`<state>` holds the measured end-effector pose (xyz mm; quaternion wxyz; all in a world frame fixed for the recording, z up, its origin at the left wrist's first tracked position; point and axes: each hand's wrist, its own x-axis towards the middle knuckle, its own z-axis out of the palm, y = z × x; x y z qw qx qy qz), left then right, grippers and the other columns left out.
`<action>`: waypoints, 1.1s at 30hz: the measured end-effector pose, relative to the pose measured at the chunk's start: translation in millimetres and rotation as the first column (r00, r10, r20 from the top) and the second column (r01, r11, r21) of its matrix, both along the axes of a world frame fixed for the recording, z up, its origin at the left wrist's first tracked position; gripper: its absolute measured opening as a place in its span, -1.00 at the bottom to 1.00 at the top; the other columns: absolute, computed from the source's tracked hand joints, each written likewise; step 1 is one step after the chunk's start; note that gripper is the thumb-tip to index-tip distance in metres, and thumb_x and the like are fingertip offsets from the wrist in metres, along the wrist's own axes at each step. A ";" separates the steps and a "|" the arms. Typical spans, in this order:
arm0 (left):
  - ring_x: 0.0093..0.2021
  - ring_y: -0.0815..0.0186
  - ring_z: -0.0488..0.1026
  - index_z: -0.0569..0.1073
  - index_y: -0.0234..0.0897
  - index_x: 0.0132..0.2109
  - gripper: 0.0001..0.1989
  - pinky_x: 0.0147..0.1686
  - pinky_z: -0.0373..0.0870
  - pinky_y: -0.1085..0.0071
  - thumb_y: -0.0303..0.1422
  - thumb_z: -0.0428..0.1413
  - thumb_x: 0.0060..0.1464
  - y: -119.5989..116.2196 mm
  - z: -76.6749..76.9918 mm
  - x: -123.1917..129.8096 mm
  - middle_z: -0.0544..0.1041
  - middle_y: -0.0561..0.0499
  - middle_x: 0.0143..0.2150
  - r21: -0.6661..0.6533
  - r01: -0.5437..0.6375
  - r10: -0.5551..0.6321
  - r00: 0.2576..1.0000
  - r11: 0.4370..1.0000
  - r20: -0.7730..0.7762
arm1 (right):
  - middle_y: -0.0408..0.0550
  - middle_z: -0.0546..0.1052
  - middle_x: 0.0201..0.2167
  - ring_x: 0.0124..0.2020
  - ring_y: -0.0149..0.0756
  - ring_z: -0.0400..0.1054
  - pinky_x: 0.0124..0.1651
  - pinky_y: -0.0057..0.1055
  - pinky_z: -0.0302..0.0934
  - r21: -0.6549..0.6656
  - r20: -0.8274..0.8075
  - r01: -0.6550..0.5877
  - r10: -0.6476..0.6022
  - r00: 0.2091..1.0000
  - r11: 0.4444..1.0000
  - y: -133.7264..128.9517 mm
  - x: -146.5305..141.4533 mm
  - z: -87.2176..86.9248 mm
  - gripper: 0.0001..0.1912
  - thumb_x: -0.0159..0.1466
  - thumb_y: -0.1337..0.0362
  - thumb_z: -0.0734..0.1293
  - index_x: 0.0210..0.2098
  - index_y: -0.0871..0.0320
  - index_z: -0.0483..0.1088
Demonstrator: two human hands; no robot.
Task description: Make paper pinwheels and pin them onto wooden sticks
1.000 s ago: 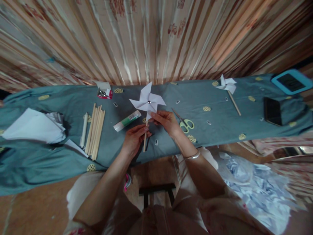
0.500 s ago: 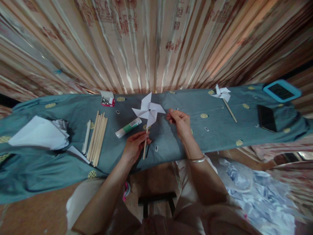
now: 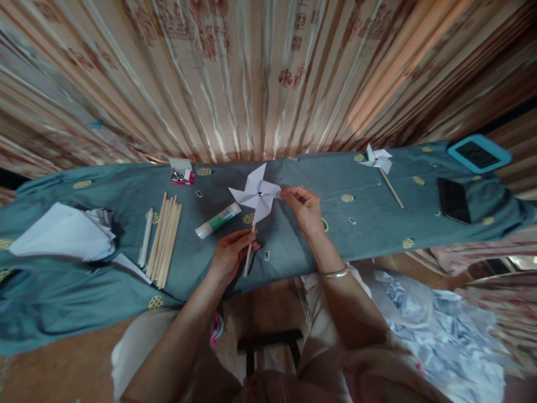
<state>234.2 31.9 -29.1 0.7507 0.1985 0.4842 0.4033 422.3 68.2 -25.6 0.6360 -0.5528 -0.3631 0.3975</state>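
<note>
A white paper pinwheel (image 3: 259, 193) with a shiny pin at its centre stands upright on a thin wooden stick. My left hand (image 3: 232, 252) is closed around that stick below the blades. The fingers of my right hand (image 3: 302, 208) are pinched at the tip of the right-hand blade. A green and white glue stick (image 3: 218, 220) lies just left of the pinwheel. Farther left is a bundle of wooden sticks (image 3: 164, 240), with a slim white rod (image 3: 146, 238) beside it. A small open box of metal pins (image 3: 182, 173) sits behind them.
White paper sheets (image 3: 62, 235) are stacked at the left of the cloth-covered table (image 3: 293, 252). Another pinwheel (image 3: 378, 159), a dark phone (image 3: 454, 200) and a blue-framed device (image 3: 479, 154) lie to the right. A curtain (image 3: 243, 84) hangs behind; a bag of crumpled paper (image 3: 444, 324) is below right.
My right hand has come in to the pinwheel and taken the tip of its right blade. The blades have turned slightly. My left hand still holds the stick.
</note>
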 end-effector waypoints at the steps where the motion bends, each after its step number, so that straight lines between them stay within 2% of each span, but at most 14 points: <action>1: -0.56 0.45 0.49 0.62 -0.40 -0.41 -0.65 -0.44 0.50 0.54 -0.40 0.48 -0.47 0.0 0.1 -0.1 0.57 0.03 -0.53 0.002 0.002 -0.002 1.000 1.000 0.001 | -0.22 0.45 -0.59 -0.50 -0.43 0.22 -0.39 -0.45 0.15 -0.004 -0.006 -0.005 0.005 1.000 1.000 0.1 -0.4 -0.3 -0.75 -0.08 0.10 0.54 -0.55 0.11 0.51; 12: -0.52 0.42 0.51 0.61 -0.43 -0.36 -0.68 -0.36 0.51 0.49 -0.42 0.46 -0.36 -0.2 -6.2 -1.7 0.58 0.00 -0.48 0.016 -0.022 0.021 1.000 1.000 0.008 | -0.17 0.51 -0.50 -0.43 -0.38 0.27 -0.30 -0.41 0.19 -0.072 -0.073 -0.036 0.031 0.997 0.997 -2.1 -7.2 3.7 -0.71 -0.14 0.05 0.54 -0.58 0.10 0.49; 25: -0.53 0.42 0.52 0.61 -0.41 -0.38 -0.61 -0.39 0.52 0.52 -0.38 0.49 -0.48 0.7 -7.5 -1.2 0.60 0.01 -0.47 0.025 -0.064 0.063 0.998 0.998 0.019 | -0.22 0.45 -0.57 -0.50 -0.45 0.21 -0.37 -0.44 0.13 -0.113 -0.138 -0.101 0.085 0.987 0.988 -5.3 -15.4 2.2 -0.65 -0.17 0.03 0.58 -0.58 0.12 0.48; 33: -0.52 0.43 0.51 0.61 -0.40 -0.36 -0.69 -0.35 0.54 0.48 -0.41 0.45 -0.35 1.2 -7.1 -1.4 0.58 0.02 -0.49 0.034 -0.048 0.048 0.999 0.998 0.007 | -0.25 0.43 -0.60 -0.53 -0.48 0.19 -0.40 -0.47 0.10 -0.120 -0.191 -0.138 0.114 0.975 0.983 -9.8 -23.1 1.9 -0.67 -0.16 0.07 0.59 -0.59 0.12 0.47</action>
